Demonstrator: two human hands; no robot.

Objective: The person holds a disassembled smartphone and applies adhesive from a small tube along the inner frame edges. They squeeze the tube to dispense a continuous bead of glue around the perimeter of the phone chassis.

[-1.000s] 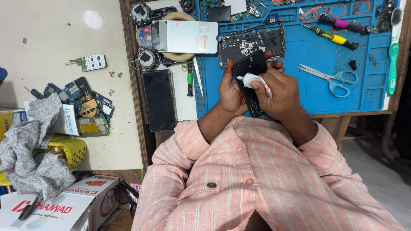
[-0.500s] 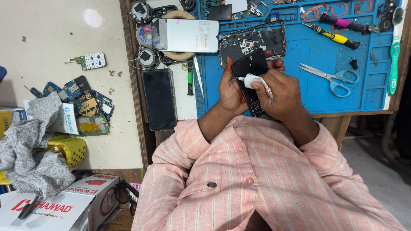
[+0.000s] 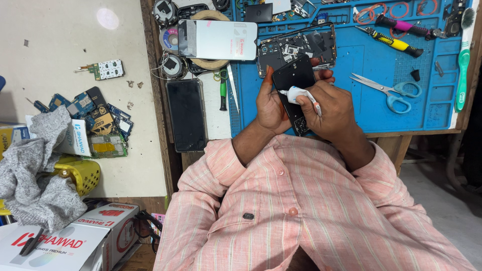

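My left hand (image 3: 269, 103) grips a black phone panel (image 3: 292, 76), held upright over the blue work mat (image 3: 361, 108). My right hand (image 3: 334, 108) holds a small white glue tube (image 3: 299, 94) with its tip against the panel's face. Just beyond the hands, an opened phone body (image 3: 296, 48) with bare circuit parts lies on the mat. A new screen (image 3: 217, 39) with a protective film rests at the mat's far left corner.
Blue-handled scissors (image 3: 389, 89), a yellow-handled tool (image 3: 389, 41) and a green toothbrush (image 3: 461, 65) lie on the mat's right side. A dark phone (image 3: 186, 114) and a green screwdriver (image 3: 223, 90) lie left of it. Circuit boards (image 3: 98, 123), a grey cloth (image 3: 35, 175) and boxes (image 3: 75, 241) sit at the far left.
The hands have stayed in place with the panel and tube. The tube's tip has shifted only slightly along the panel.
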